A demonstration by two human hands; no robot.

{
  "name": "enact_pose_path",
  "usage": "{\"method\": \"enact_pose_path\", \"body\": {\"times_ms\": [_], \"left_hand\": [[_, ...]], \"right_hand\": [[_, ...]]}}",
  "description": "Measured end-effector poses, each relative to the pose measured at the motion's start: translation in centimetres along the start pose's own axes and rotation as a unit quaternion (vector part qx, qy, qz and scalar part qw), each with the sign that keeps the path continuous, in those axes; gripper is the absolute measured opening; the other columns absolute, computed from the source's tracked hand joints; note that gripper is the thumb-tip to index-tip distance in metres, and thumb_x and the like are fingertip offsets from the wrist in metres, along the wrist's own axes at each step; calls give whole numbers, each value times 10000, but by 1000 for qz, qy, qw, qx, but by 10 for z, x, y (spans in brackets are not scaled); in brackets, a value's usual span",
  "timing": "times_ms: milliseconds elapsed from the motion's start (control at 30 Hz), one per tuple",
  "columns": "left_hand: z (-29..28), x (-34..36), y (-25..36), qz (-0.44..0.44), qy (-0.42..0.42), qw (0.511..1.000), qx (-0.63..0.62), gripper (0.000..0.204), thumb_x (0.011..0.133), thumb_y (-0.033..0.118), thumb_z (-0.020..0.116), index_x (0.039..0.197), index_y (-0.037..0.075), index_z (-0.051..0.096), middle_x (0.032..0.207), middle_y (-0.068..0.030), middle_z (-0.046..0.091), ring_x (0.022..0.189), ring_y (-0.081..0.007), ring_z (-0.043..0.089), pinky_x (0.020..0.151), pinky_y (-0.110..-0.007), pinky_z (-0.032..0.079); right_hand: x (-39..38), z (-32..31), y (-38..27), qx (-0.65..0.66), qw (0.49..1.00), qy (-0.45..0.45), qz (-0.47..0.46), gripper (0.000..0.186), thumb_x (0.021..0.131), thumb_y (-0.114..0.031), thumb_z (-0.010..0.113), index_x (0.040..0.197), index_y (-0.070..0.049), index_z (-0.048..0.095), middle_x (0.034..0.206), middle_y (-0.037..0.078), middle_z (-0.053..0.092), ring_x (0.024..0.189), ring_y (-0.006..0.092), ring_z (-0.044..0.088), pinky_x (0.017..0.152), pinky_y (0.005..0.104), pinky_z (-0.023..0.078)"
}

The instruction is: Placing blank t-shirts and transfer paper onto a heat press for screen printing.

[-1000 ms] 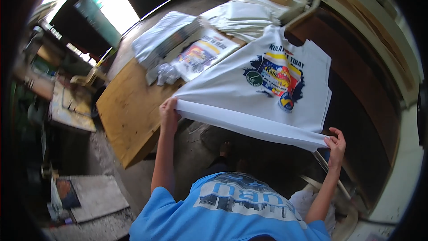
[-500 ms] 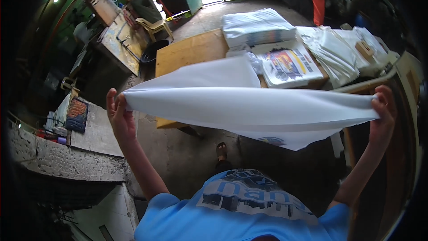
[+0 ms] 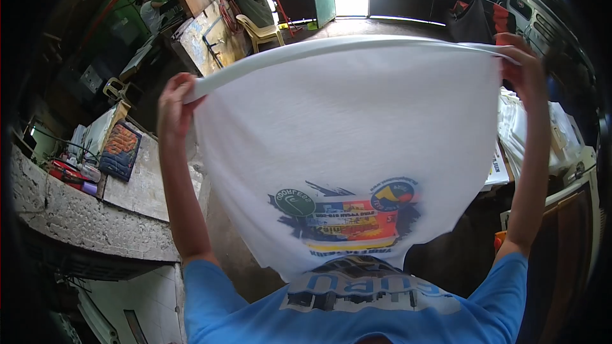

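A white printed T-shirt point(image 3: 347, 114) is stretched wide between my two raised hands. My left hand point(image 3: 176, 105) grips one end of its upper edge with closed fingers. At the other end, my right hand point(image 3: 521, 69) pinches the same edge. The cloth hangs toward my body, and its colourful print point(image 3: 347, 220) appears upside down near the lower part. The lowest part of the cloth reaches the chest of my blue shirt. Most of the table behind the cloth is hidden by it.
White folded cloths point(image 3: 513, 121) lie in a pile beyond my right forearm. At left, a concrete ledge point(image 3: 159, 175) carries a dark patterned pad point(image 3: 121, 151). A beige plastic chair point(image 3: 260, 32) stands toward the bright doorway. Another person point(image 3: 150, 14) is in the far left background.
Both hands have risen, still holding the shirt. The cloth has opened from a narrow folded band into a broad hanging sheet, bringing its print into view. The head view has shifted.
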State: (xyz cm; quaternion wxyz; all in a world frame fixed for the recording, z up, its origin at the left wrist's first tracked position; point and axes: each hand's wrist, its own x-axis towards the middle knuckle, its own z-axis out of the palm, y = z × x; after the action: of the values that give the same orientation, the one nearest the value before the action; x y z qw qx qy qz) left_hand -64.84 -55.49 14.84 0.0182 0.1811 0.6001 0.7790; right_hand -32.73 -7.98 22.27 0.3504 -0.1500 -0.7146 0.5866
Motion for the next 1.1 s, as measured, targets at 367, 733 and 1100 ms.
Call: {"method": "enact_pose_path", "body": {"times_ms": [367, 733, 1100], "left_hand": [[47, 201, -35, 241, 30, 961, -133, 295, 809, -7, 568, 1088, -26, 476, 981, -118, 541, 861, -186, 563, 779, -289, 495], [-22, 24, -166, 38, 68, 994, 73, 255, 830, 1, 533, 1080, 30, 491, 912, -5, 538, 790, -61, 507, 690, -173, 433], [-106, -136, -369, -186, 61, 968, 157, 168, 785, -10, 589, 950, 5, 562, 877, -22, 573, 816, -88, 521, 733, -218, 416]], "right_hand": [[160, 71, 70, 74, 976, 112, -170, 166, 744, -66, 616, 897, -102, 669, 859, 0, 632, 773, 88, 573, 702, 223, 437], [-25, 86, 252, 91, 990, 105, 25, 55, 764, -32, 619, 795, -56, 657, 716, -14, 613, 641, 40, 515, 600, 180, 399], [-147, 106, 427, -136, 964, 116, 199, 109, 686, -2, 605, 775, -23, 665, 668, 28, 633, 617, 77, 572, 573, 217, 441]]}}
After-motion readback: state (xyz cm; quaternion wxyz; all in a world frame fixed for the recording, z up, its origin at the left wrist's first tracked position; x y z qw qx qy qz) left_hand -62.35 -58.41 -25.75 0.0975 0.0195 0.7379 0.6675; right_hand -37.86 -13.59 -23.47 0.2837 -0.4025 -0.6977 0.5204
